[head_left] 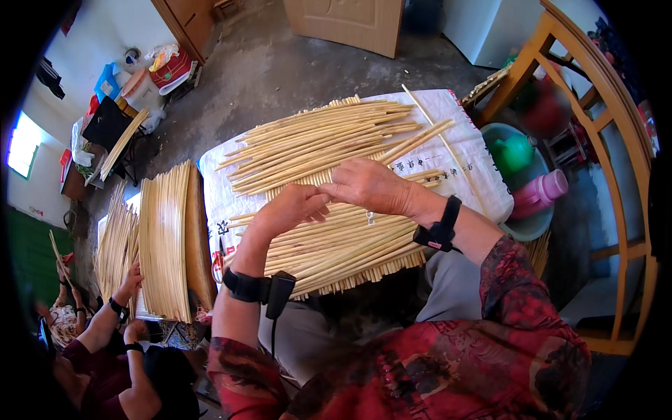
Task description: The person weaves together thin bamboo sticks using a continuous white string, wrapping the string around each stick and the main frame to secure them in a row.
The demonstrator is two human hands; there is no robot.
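Observation:
My left hand (294, 208) and my right hand (369, 186) meet over the middle of the table, fingers bent and fingertips pressed together. What they pinch is too small or too hidden to make out. Beneath them lie long, straw-coloured stalks in two layers: a far bunch (315, 143) and a near bunch (336, 245), both resting on more stalks set crosswise. A few thicker stalks (427, 138) slant up to the right from behind my right hand; I cannot tell whether it holds them. A bit of white string (371, 218) shows just below my right hand.
A white printed cloth (465, 133) covers the table, with one loose stalk (448, 143) across its right side. Red-handled scissors (219, 262) lie at the left edge. Left, a co-worker's hand (131, 280) touches a stalk mat (164, 245). A basin (514, 136) and wooden frame (595, 119) stand right.

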